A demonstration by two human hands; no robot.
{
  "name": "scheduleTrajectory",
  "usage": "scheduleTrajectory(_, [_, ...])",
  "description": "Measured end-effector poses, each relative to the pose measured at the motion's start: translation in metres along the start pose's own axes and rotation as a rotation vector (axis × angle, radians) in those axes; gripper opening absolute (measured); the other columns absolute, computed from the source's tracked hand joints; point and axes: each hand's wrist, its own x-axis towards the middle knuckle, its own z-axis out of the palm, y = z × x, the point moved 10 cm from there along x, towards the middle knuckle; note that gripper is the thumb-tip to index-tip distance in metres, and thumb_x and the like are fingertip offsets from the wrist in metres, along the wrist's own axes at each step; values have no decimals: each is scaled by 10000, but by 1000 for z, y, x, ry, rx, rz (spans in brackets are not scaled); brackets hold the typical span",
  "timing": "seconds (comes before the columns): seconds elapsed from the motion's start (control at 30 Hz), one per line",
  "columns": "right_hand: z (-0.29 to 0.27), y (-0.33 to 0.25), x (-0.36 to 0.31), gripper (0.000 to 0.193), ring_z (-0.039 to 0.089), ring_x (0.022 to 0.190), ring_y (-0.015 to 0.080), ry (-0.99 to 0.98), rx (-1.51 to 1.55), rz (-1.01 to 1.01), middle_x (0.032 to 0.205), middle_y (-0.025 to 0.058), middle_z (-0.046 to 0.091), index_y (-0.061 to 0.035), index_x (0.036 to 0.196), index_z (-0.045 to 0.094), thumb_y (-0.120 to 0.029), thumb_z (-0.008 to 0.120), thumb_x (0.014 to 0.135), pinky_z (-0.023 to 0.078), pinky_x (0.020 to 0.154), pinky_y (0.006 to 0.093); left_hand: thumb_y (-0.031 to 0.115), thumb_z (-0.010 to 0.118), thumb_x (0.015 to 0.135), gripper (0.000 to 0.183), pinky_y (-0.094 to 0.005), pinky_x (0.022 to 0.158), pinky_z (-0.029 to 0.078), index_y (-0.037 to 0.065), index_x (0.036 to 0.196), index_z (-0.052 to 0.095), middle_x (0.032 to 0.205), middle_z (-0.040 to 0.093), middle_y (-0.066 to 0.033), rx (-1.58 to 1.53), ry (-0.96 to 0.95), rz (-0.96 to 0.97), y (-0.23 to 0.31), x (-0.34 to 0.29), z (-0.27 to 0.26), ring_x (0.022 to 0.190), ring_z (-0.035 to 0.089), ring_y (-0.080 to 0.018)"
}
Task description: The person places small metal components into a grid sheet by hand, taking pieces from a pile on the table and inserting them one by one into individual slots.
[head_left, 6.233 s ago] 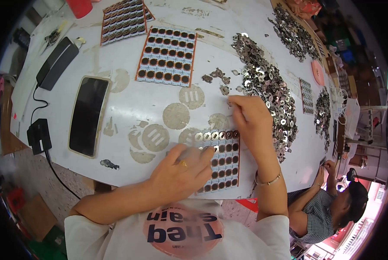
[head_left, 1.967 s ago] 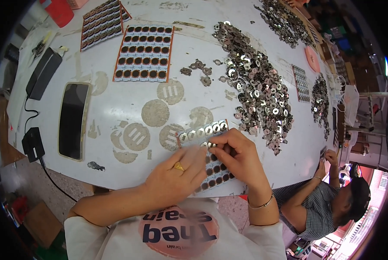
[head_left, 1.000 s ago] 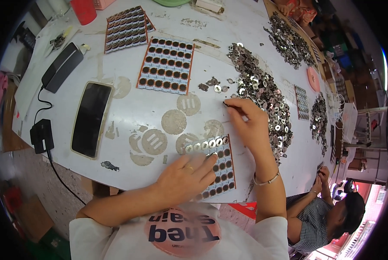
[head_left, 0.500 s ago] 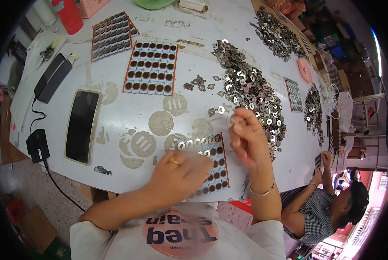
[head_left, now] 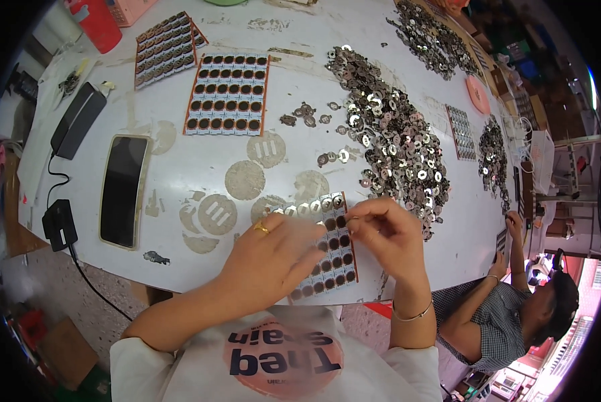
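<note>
A circuit board panel (head_left: 343,258) with rows of round dark spots lies before me at the table's near edge. Bright metal pieces (head_left: 314,206) sit along its far row. Over the panel's left part is my left hand (head_left: 267,251), wearing a ring. Its fingers are smeared by motion, so whether they hold anything does not show. At the panel's right edge my right hand (head_left: 389,240) pinches a small metal piece, mostly hidden by thumb and forefinger. Beyond it spreads a large heap of small ring-shaped metal pieces (head_left: 397,144).
Another panel (head_left: 226,97) and stacked panels (head_left: 168,50) lie farther left. A phone (head_left: 124,192) and a black device (head_left: 79,120) with a cable are at left. Several loose pieces (head_left: 307,114) lie beside the heap. A co-worker (head_left: 491,311) sits at the right.
My right hand has come down and nearer, from above the heap's edge to the panel's right edge. My left hand's fingers have spread and blurred. The whole view has shifted slightly.
</note>
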Motion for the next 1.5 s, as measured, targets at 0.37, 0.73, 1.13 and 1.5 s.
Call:
scheduleTrajectory(0.37, [14, 42, -1, 139, 643, 692, 41, -21, -4, 309, 831, 5, 715, -28, 1090, 752, -31, 765, 952, 493, 594, 229, 406, 770, 888, 540, -439, 1090, 499, -4, 1229, 686, 1475, 603, -192, 743, -164, 403, 23, -27, 45, 1308, 604, -317])
scheduleTrajectory(0.73, [11, 39, -3, 166, 584, 634, 68, 24, -152, 289, 827, 26, 678, -48, 1079, 758, -35, 792, 917, 458, 573, 256, 616, 744, 852, 742, -464, 1128, 463, 18, 1281, 653, 1477, 590, -203, 644, -243, 400, 20, -31, 49, 1318, 586, -341])
scheduleTrajectory(1.13, [12, 25, 0, 193, 579, 706, 61, 20, -224, 166, 901, 8, 633, -21, 1055, 751, 16, 835, 885, 462, 621, 234, 616, 750, 840, 714, -455, 1139, 435, 65, 1282, 652, 1480, 587, -178, 638, -218, 399, 18, -29, 49, 1329, 568, -319])
scheduleTrajectory(1.5, [15, -26, 59, 212, 637, 907, 368, 123, -681, -264, 973, 160, 668, -29, 1149, 731, -57, 711, 939, 536, 809, 450, 587, 698, 891, 640, -427, 1144, 405, 41, 1222, 661, 1550, 505, -188, 594, -283, 402, 21, -27, 46, 1329, 540, -314])
